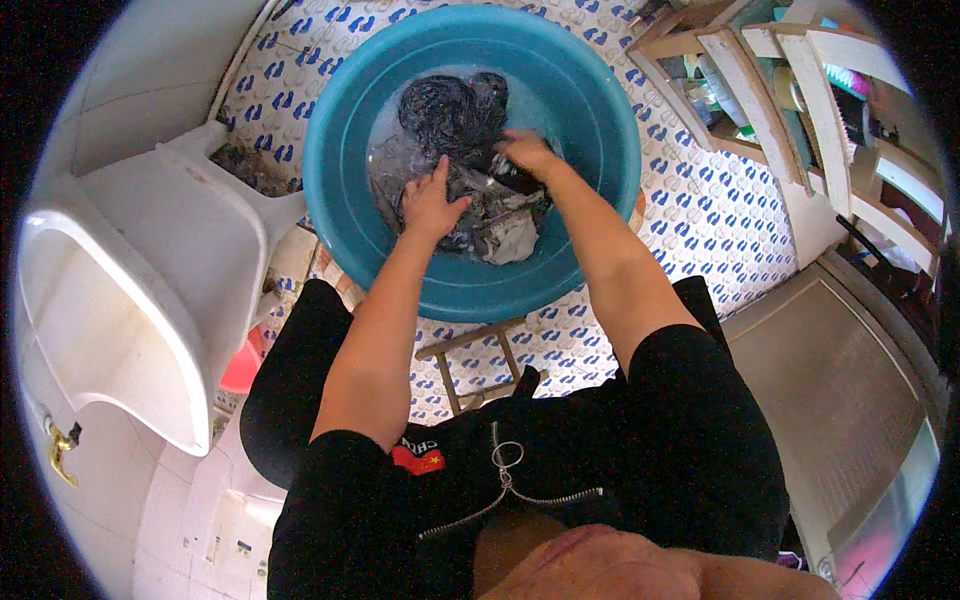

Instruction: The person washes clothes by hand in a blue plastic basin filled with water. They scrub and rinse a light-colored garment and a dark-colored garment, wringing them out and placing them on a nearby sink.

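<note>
Before me stands a large blue-green plastic tub (326, 187) with wet laundry in sudsy water. A bunched dark garment (442, 112) lies at its far side. Closer to me is crumpled grey cloth (469, 199), with a paler grey piece (512, 236) near the tub's front wall. My left hand (433, 202) presses flat on the grey cloth, its thumb and fingers apart. At the right side of the heap, my right hand (529, 155) has curled fingers against the dark wet cloth. Its fingertips are partly hidden, so I cannot tell whether it grips the fabric.
A white pedestal-like basin (124, 300) stands at left, near a brass tap (61, 454). A red plastic vessel (242, 365) sits below it. A wooden-framed stool (480, 360) is under me. Slatted wooden shelving (817, 112) and a grey panel (825, 360) flank the right side.
</note>
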Motion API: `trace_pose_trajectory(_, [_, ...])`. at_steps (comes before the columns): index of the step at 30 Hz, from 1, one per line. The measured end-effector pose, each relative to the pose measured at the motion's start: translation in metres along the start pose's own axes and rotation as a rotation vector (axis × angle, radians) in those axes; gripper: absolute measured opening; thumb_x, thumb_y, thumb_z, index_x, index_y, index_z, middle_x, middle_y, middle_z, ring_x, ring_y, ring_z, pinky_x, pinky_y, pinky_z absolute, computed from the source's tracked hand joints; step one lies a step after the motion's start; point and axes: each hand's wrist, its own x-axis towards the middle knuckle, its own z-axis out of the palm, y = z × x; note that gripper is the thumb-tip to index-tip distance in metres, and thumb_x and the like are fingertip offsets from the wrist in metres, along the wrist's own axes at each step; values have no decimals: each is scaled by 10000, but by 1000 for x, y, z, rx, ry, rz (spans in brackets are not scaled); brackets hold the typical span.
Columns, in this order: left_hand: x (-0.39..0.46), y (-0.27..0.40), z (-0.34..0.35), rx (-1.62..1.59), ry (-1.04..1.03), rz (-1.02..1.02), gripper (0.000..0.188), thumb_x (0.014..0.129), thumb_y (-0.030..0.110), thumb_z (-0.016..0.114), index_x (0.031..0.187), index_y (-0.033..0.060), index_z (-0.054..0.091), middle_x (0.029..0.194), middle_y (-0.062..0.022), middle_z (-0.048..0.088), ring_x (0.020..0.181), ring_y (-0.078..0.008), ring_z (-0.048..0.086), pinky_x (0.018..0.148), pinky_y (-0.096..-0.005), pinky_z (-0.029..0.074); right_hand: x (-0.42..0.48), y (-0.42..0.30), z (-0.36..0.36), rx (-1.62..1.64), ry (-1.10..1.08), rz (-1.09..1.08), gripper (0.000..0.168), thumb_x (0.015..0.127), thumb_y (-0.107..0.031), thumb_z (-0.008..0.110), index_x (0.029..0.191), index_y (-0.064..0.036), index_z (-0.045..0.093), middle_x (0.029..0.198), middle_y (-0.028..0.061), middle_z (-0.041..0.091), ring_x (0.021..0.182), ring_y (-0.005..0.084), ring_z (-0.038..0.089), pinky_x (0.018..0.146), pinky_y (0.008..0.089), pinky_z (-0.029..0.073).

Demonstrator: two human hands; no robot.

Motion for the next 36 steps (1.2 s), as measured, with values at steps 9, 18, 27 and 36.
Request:
trace_pose_trajectory(9, [-46, 36, 11, 133, -424, 345, 426, 653, 191, 633, 1076, 149, 652, 1016, -129, 599, 1012, -364, 487, 876, -461, 425, -34, 39, 15, -45, 136, -172, 458, 764, -308, 709, 1154, -95, 597, 1098, 174, 627, 1040, 315, 594, 893, 385, 460])
trace_pose_trajectory(18, [-46, 6, 21, -531, -219, -147, 415, 773, 288, 643, 1136, 90, 610, 1081, -127, 575, 943, -273, 542, 861, -343, 447, -93, -80, -57, 807, 85, -269, 298, 798, -274, 642, 1012, -66, 640, 995, 42, 607, 953, 149, 539, 861, 290, 411])
trace_pose_trajectory(27, [8, 11, -14, -1733, -104, -641, 571, 840, 358, 643, 1294, 79, 439, 1210, -147, 506, 1117, -268, 476, 992, -382, 386, -13, -7, 0, -417, 16, -379, 528, 756, -163, 664, 1243, -146, 462, 1207, 190, 543, 1077, 407, 543, 861, 450, 474])
trace_pose_trajectory(36, [26, 39, -26, -1893, -221, -670, 936, 698, 776, 531, 1327, 90, 442, 1270, -143, 503, 1160, -287, 489, 991, -434, 395, -101, -69, 48, 938, 28, -259, 403, 743, -110, 601, 1143, -138, 563, 944, 47, 613, 806, 201, 590, 740, 334, 477])
